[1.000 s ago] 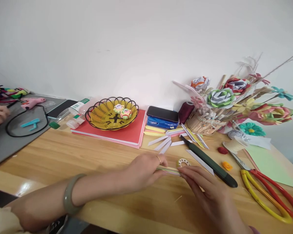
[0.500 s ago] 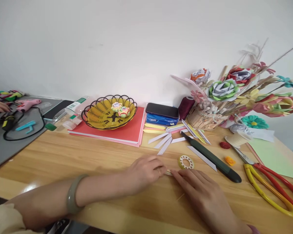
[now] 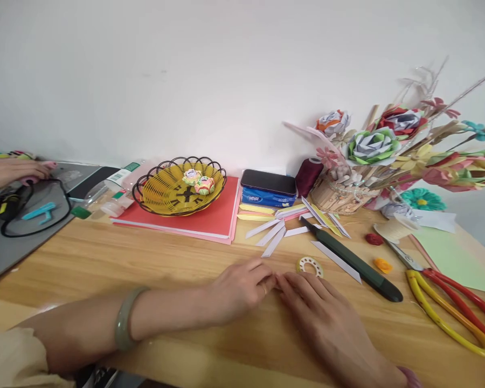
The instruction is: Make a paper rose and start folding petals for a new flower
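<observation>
My left hand (image 3: 238,288) and my right hand (image 3: 321,318) lie on the wooden table (image 3: 145,264) with their fingertips meeting. Between the fingertips they pinch a thin folded paper strip, almost wholly hidden under the fingers. A jade bangle (image 3: 123,326) sits on my left wrist. Just beyond my right fingers lies a small roll of tape (image 3: 309,265). A dark green utility knife (image 3: 350,258) lies to the right of it.
Folded paper strips (image 3: 272,234) fan out behind the hands. A wire basket (image 3: 180,186) stands on red paper (image 3: 210,218). A basket of paper flowers (image 3: 372,156) is back right, scissors (image 3: 452,302) front right. Another person's hand (image 3: 10,171) works at the far left.
My right hand has slid left along the strip until its fingertips meet my left hand's; the strip, visible earlier, is now covered. The other person's hand has moved onto the pink glue gun.
</observation>
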Motion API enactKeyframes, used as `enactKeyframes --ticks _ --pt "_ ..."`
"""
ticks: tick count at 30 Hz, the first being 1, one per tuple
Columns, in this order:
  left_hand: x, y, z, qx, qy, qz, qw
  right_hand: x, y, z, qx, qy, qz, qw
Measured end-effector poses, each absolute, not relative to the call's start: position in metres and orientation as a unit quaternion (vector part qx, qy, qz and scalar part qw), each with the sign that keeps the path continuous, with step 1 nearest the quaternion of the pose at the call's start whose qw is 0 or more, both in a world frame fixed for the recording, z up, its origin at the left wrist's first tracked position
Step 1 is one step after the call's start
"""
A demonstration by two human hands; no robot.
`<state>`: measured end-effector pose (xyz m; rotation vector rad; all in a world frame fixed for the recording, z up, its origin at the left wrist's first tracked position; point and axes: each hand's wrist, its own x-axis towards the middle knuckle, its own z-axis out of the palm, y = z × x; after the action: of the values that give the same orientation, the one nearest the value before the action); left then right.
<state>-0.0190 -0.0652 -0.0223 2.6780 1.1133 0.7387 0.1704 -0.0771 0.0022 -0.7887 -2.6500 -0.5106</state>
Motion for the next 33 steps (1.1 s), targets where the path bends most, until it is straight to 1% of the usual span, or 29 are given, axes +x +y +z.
enactKeyframes --ticks 3,6,9,13,16,19,23,25,29,33 --pt "-0.019 -0.065 -0.021 0.887 0.381 0.243 0.094 0.165 -0.078 -0.002 -0.275 -0.928 -0.194 0.16" --pt "-0.016 -0.066 -0.024 0.863 0.41 0.27 0.12 0.164 -0.077 -0.005 -0.29 -0.925 -0.193 0.154" --pt "-0.014 -0.067 -0.026 0.854 0.408 0.302 0.119 0.166 -0.077 -0.006 -0.309 -0.921 -0.183 0.154" --pt "-0.019 -0.066 -0.022 0.86 0.401 0.288 0.129 0.168 -0.077 -0.004 -0.287 -0.925 -0.176 0.174" --pt "-0.027 -0.064 -0.017 0.881 0.362 0.285 0.105 0.169 -0.078 -0.003 -0.278 -0.925 -0.184 0.184" --pt "-0.034 -0.063 -0.018 0.886 0.328 0.316 0.086 0.17 -0.079 -0.002 -0.273 -0.927 -0.181 0.184" --pt "-0.038 -0.06 -0.021 0.86 0.337 0.35 0.157 0.17 -0.077 -0.002 -0.276 -0.929 -0.159 0.187" --pt "-0.039 -0.059 -0.02 0.85 0.35 0.355 0.171 0.17 -0.075 -0.002 -0.279 -0.931 -0.148 0.183" --pt "-0.037 -0.061 -0.018 0.868 0.335 0.355 0.095 0.168 -0.073 -0.003 -0.274 -0.937 -0.144 0.162" --pt "-0.036 -0.067 -0.018 0.89 0.337 0.307 0.016 0.166 -0.075 -0.006 -0.277 -0.933 -0.183 0.138"
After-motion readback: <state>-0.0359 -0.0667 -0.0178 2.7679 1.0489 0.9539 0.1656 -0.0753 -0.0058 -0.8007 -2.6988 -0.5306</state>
